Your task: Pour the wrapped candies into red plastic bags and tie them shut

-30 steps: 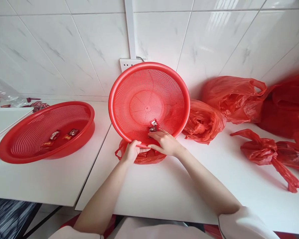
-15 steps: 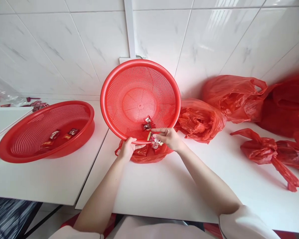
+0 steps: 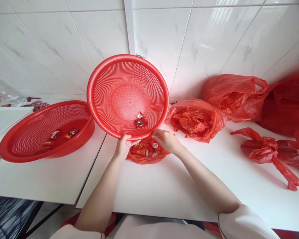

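A round red plastic basket (image 3: pixel 129 101) is held tilted, its open side facing me. My left hand (image 3: pixel 123 147) is closed on its lower rim, thumb on the front edge and fingers below. My right hand (image 3: pixel 166 141) has curled fingers at the rim's lower right and seems to pinch it; its fingertips are partly hidden. Several wrapped candies (image 3: pixel 141 120) lie low inside the basket. Beneath it sits an open red plastic bag (image 3: pixel 149 160) with several wrapped candies (image 3: pixel 154 145) in it, partly covered by the basket and my hands.
Another red basket (image 3: pixel 17 132) with several candies (image 3: pixel 55 133) stands on the left table. To the right are a crumpled red bag (image 3: pixel 199 118), a fuller red bag (image 3: pixel 235 96) and a knotted bag (image 3: pixel 260 149). A tiled wall (image 3: pixel 159 36) rises behind.
The tilted basket has moved left and slightly up, with my left hand on it. My right hand has let go of the gold-ended candy and curled at the rim. More of the bag's contents shows.
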`<state>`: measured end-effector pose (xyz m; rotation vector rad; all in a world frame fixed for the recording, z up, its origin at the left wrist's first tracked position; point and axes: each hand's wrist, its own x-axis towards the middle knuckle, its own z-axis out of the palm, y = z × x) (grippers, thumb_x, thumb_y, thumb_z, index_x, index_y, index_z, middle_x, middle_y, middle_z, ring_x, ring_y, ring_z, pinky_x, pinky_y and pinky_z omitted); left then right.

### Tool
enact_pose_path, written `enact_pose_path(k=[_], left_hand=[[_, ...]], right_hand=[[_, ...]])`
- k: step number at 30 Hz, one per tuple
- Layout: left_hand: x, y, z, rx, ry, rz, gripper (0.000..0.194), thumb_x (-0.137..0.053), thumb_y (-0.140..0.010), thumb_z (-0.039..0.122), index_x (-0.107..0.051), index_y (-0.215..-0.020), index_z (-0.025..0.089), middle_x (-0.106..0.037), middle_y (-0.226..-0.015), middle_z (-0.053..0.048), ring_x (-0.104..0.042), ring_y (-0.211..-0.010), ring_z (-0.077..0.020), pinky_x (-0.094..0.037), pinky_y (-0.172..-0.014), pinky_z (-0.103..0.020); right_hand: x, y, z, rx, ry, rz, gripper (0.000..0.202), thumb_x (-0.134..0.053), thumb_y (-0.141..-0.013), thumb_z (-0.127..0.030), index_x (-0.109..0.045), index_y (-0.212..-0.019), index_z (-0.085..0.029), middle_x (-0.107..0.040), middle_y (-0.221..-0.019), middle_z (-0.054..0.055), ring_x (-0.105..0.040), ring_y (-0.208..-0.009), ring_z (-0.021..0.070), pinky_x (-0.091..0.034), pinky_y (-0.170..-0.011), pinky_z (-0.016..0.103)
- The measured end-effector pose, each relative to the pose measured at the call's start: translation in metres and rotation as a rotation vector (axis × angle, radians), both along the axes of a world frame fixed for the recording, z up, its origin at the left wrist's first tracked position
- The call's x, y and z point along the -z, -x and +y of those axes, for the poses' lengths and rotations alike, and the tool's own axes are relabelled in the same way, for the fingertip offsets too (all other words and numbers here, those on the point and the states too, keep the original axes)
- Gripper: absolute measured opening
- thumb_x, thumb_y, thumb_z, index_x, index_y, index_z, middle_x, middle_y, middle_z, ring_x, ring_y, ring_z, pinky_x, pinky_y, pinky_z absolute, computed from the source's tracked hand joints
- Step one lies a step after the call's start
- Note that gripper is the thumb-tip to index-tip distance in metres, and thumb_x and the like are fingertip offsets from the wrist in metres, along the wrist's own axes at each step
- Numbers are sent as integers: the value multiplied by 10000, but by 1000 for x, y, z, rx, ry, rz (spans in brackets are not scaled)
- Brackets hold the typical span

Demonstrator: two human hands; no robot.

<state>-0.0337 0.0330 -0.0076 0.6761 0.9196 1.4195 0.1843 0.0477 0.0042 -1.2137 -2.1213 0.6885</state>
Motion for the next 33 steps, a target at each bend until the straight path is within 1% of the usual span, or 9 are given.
enact_pose_path(k=[4, 7, 9, 12, 18, 22, 26, 29, 33], left_hand=[[-2, -1, -3, 40, 1, -4, 142, -577, -687, 148, -604, -826, 136, -684, -993, -79, -601, -1089, -297, -504, -927, -548], [-3, -11, -10, 126, 15, 22, 211, -599, -688, 161, -624, -895, 129, -683, -1029, -87, -592, -1114, -311, -491, -943, -565], [-3, -20, -17, 202, 30, 38, 263, -606, -702, 169, -631, -962, 135, -677, -1062, -86, -584, -1132, -315, -485, -953, -571], [-1, -31, -24, 271, 49, 76, 321, -602, -724, 173, -634, -1043, 154, -676, -1066, -74, -580, -1139, -312, -485, -963, -568], [3, -32, -24, 281, 60, 121, 353, -589, -733, 168, -633, -1083, 174, -682, -1016, -57, -602, -1100, -295, -489, -966, -564], [0, -26, -21, 259, 58, 92, 310, -595, -729, 170, -631, -1037, 167, -684, -986, -57, -617, -1069, -286, -495, -950, -570], [-2, -15, -15, 112, 42, 103, 172, -612, -696, 172, -622, -861, 125, -676, -928, -73, -629, -1035, -296, -512, -914, -575], [-4, -3, -8, 22, 47, 104, 90, -614, -665, 179, -583, -723, 117, -673, -872, -78, -649, -974, -299, -531, -873, -570], [-9, 12, -2, -36, 15, 80, 88, -586, -659, 176, -586, -726, 120, -682, -912, -84, -649, -965, -284, -543, -856, -544]], right_hand=[[-8, -1, -2, 90, -175, -31, 238, -416, -957, -329, -616, -946, -198, -683, -860, 67, -628, -756, 185, -477, -722, 291], [-9, -1, -2, 51, -282, -107, 294, -397, -966, -352, -586, -1128, -195, -653, -1125, 104, -610, -1036, 220, -463, -918, 358], [-4, -1, 0, 11, -319, -210, 423, -423, -952, -413, -485, -1304, -185, -531, -1351, 128, -473, -1269, 254, -309, -1096, 475], [7, -4, 4, -12, -265, -308, 608, -446, -924, -503, -370, -1412, -149, -459, -1418, 170, -381, -1347, 301, -79, -1134, 616], [10, -4, 7, -182, -88, -36, 342, -493, -929, -358, -605, -1215, -208, -678, -1139, 79, -638, -1025, 208, -475, -944, 357], [3, -2, 5, -92, 53, 244, 286, -529, -907, -399, -699, -1040, -211, -725, -1002, 42, -676, -894, 194, -514, -844, 312], [-4, -7, 6, -211, 260, 437, 335, -566, -873, -450, -706, -982, -166, -728, -940, 45, -678, -862, 204, -532, -793, 318], [-9, -9, 4, -244, 329, 417, 347, -563, -870, -461, -696, -994, -165, -725, -894, 37, -680, -783, 190, -543, -723, 309], [-14, -7, -3, -214, 146, 202, 286, -493, -925, -382, -698, -1032, -213, -726, -931, 23, -667, -778, 162, -517, -725, 282]])
